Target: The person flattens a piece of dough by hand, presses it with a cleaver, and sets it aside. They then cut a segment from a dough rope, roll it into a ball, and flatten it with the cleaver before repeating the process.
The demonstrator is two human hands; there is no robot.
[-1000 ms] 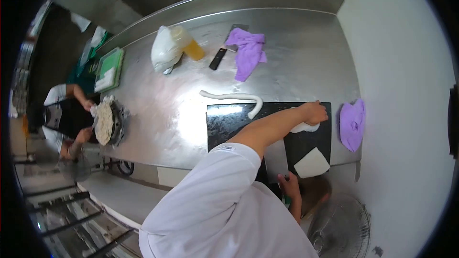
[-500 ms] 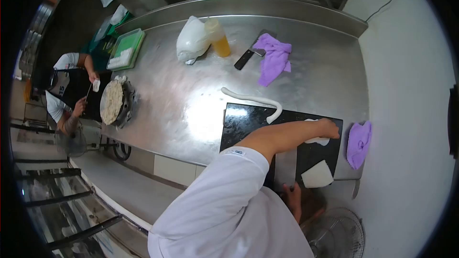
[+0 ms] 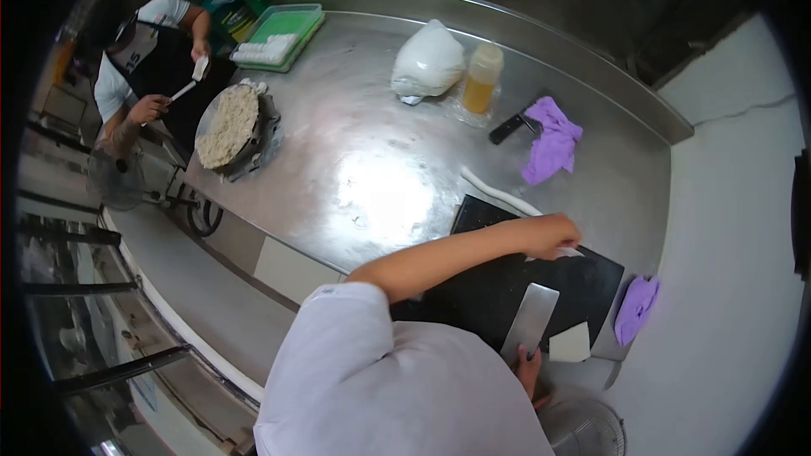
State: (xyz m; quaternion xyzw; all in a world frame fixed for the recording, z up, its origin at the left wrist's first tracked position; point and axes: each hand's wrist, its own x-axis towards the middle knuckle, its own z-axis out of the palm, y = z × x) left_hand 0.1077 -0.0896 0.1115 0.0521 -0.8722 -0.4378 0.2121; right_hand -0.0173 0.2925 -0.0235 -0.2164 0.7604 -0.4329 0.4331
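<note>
Head view: the left hand [image 3: 549, 235] bunches its fingers narrowly at a thin white piece [image 3: 568, 252] on the black board [image 3: 486, 291]; whether they pinch or press, I cannot tell. Fingers of the right hand [image 3: 528, 365] wrap a cleaver [image 3: 534, 312] — its blade is best kept low and clear of the left fingertips, whose touch should be light. Counted: one cleaver, one white slab [image 3: 570, 344] beside the right fingers, one white rope [image 3: 498, 193] beyond the left, two purple cloths [image 3: 553, 142] — one beyond, one rightward of those fingers.

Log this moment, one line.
left hand at white piece | right hand gripping cleaver | white dough rope on steel table | co-worker holding flat tool
</note>
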